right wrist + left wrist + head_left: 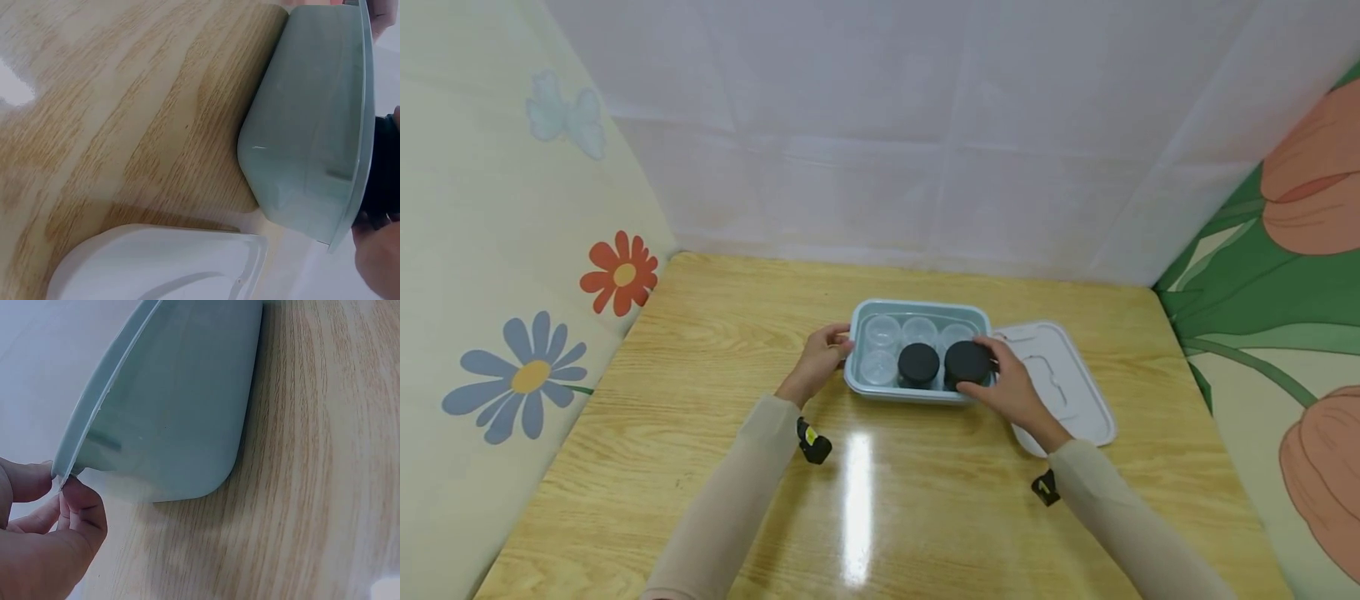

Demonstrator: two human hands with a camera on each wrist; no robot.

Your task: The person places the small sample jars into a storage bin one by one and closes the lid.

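Observation:
A pale green plastic box point(917, 397) stands on the table with several clear round containers point(880, 367) inside. Two have black lids: one black-lidded jar point(918, 364) sits in the front middle, the other black-lidded jar point(966, 363) at the front right. My left hand point(817, 360) pinches the box's left rim between thumb and fingers, as the left wrist view shows closely. With thumb and fingers around its lid, my right hand point(1011, 385) grips the front-right jar at the box's right end. In the right wrist view the box wall point(306, 119) hides that jar's lower part.
A white lid point(1067, 375) lies flat on the wooden table point(715, 333), just right of the box and partly under my right forearm. Behind the table hangs a white cloth point(880, 167). Flower-printed panels point(512, 250) close off both sides.

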